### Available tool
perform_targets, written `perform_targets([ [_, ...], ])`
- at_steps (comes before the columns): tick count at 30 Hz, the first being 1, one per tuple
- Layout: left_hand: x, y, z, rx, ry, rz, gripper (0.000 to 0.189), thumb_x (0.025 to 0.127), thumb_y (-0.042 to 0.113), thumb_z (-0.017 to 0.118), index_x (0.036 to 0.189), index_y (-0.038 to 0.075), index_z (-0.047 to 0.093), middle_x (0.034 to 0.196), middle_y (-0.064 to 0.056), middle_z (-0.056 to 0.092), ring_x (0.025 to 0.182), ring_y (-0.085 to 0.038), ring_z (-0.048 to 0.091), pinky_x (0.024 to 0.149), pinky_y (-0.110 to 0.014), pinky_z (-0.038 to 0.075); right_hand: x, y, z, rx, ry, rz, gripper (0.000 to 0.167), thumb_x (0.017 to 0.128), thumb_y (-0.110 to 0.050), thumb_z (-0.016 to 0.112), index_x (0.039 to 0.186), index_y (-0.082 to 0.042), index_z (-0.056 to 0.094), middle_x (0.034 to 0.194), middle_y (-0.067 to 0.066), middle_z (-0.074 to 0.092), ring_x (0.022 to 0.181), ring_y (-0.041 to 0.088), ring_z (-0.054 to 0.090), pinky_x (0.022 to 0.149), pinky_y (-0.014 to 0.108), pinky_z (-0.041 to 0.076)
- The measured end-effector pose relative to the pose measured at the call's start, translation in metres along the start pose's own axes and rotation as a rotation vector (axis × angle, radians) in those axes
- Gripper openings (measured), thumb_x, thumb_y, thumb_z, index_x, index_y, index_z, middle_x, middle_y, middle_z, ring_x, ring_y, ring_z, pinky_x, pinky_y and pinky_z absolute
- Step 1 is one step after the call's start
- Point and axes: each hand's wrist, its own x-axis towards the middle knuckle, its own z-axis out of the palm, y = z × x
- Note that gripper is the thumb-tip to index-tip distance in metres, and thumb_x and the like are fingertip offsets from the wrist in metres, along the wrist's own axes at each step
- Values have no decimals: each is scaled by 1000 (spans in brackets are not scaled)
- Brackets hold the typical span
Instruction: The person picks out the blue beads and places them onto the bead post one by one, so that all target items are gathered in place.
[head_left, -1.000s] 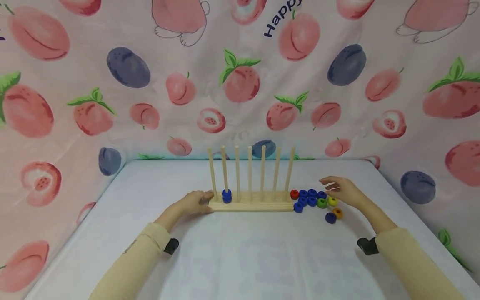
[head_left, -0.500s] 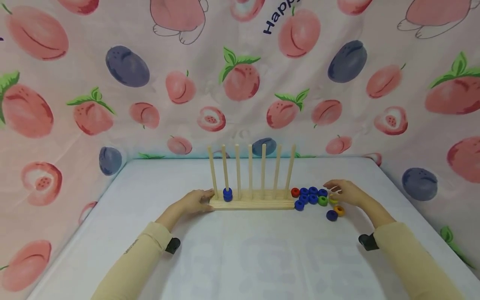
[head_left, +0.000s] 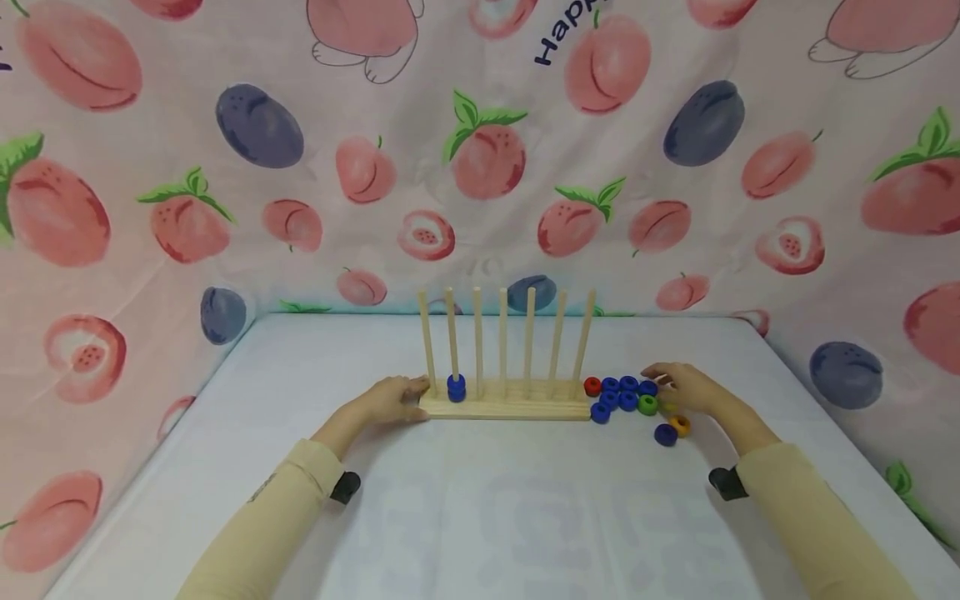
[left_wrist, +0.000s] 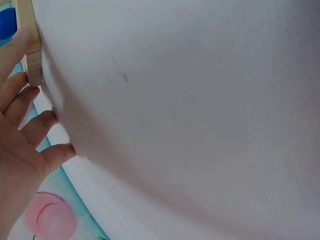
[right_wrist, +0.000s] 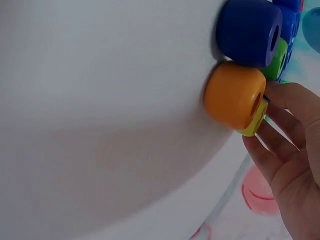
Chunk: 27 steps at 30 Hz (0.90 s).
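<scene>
In the head view, my left hand holds the left end of a pale wooden peg stand, which has several upright pegs. Two blue beads are stacked on its second peg from the left. My right hand is at the right end of a cluster of loose beads, its fingers loosely bent behind a blue bead. The right wrist view shows the yellow bead partly hidden behind an orange bead, close to my fingertips. Whether the fingers touch either the blue or yellow bead I cannot tell.
Beside the stand's right end lie a red bead, several blue beads and a green bead. Nearer the front sits a dark blue bead. A fruit-print cloth rises behind the white table.
My right hand has come down and in among the beads, now covering most of the yellow one. The left hand stays at the stand's end. The whole head view has shifted slightly.
</scene>
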Motion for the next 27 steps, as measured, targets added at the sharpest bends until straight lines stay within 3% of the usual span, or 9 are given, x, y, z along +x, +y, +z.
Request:
perform_targets([
  [8, -1, 1, 1, 20, 13, 29, 62, 84, 25, 71, 136, 2, 48, 142, -16, 45, 132, -40, 40, 111, -53, 30, 5, -3, 4, -69, -16, 76, 28, 85, -1, 62, 111, 9, 57, 108, 26, 63, 101, 40, 58, 90, 53, 49],
  [27, -1, 3, -2, 18, 19, 0, 63, 84, 25, 71, 137, 3, 45, 142, -18, 45, 132, -42, 39, 110, -55, 30, -2, -11, -9, -122, 122, -47, 33, 84, -6, 67, 111, 11, 59, 101, 23, 67, 94, 37, 62, 89, 54, 49],
])
